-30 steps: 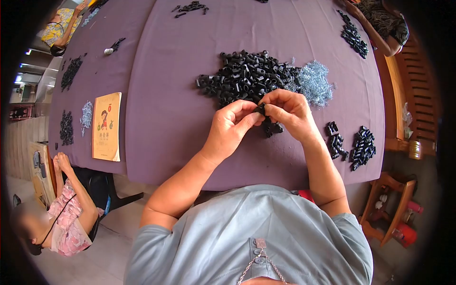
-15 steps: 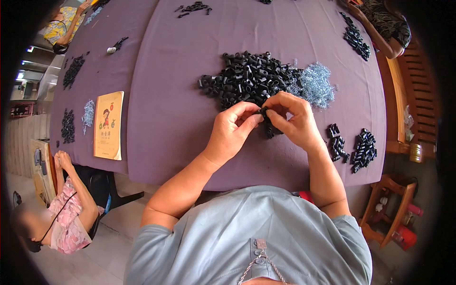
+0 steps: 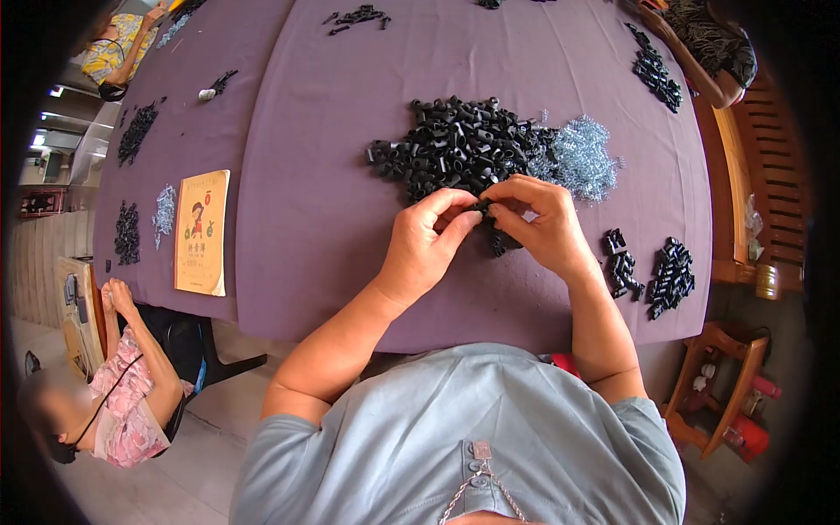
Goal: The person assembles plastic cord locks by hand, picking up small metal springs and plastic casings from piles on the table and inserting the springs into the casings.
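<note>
Both hands meet over the table just below a large pile of black plastic parts point(image 3: 464, 140). Thumb and fingers of my left hand point(image 3: 429, 241) pinch a small black part point(image 3: 482, 207). My right hand point(image 3: 538, 219) grips the same part from the other side, its fingertips almost touching the left ones. The fingers hide most of the part. A few more black pieces point(image 3: 500, 244) lie under the fingertips. Clear bluish springs point(image 3: 584, 157) are heaped against the right side of the pile, beyond my right hand.
Two small heaps of black parts point(image 3: 622, 264) point(image 3: 671, 278) lie right of my right forearm. A yellow booklet point(image 3: 201, 233) rests on the purple cloth point(image 3: 306, 175) at left. Co-workers sit at lower left point(image 3: 131, 394), upper left point(image 3: 109, 52) and upper right point(image 3: 713, 52).
Both hands stay together around the small black part, with only slight finger movement. The whole view has shifted slightly.
</note>
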{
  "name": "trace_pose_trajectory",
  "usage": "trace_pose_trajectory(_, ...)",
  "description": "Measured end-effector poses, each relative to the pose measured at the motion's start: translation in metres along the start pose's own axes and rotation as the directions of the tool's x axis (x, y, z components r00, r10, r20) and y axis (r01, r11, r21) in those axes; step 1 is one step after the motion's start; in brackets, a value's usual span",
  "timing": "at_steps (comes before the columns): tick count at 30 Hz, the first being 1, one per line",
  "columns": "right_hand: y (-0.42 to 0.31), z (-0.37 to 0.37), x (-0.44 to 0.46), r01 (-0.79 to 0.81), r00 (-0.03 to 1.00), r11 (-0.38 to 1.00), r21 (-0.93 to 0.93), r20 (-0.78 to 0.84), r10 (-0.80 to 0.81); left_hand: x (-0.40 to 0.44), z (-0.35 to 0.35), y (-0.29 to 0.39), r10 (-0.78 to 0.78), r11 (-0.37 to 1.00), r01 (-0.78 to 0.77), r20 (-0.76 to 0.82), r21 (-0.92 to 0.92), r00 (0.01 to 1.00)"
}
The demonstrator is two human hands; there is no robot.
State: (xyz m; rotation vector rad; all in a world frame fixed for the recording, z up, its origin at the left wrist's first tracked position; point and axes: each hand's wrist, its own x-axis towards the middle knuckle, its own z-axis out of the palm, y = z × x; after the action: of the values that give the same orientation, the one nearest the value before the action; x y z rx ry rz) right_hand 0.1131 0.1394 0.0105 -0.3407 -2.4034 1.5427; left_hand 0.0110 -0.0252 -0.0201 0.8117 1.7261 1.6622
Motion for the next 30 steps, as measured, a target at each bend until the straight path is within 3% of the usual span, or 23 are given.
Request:
trace_pose_trajectory(9,0.0003,0.0016,-0.0005,-0.175,0.985,0.976,0.132,0.017,0.174,0.0003,-0.0003,0.0001,0.023,1.0,-0.023,0.003,0.008,1.0)
trace_pose_trajectory(21,-0.001,0.0053,-0.0012,-0.148,0.989,0.983,0.106,-0.005,0.15,0.0019,-0.0022,-0.0025,0.008,0.999,-0.007,0.01,-0.035,1.0)
trace_pose_trajectory(27,-0.0007,0.0001,-0.0005,-0.265,0.964,0.923,0.279,0.073,0.255,0.002,-0.0027,-0.0009,0.001,0.996,0.001,0.023,-0.09,1.0)
trace_pose_trajectory(30,-0.0016,-0.0007,-0.0007,-0.255,0.967,0.931,0.261,0.078,0.243,0.0022,-0.0032,-0.0015,-0.032,0.994,0.036,0.038,-0.108,0.999)
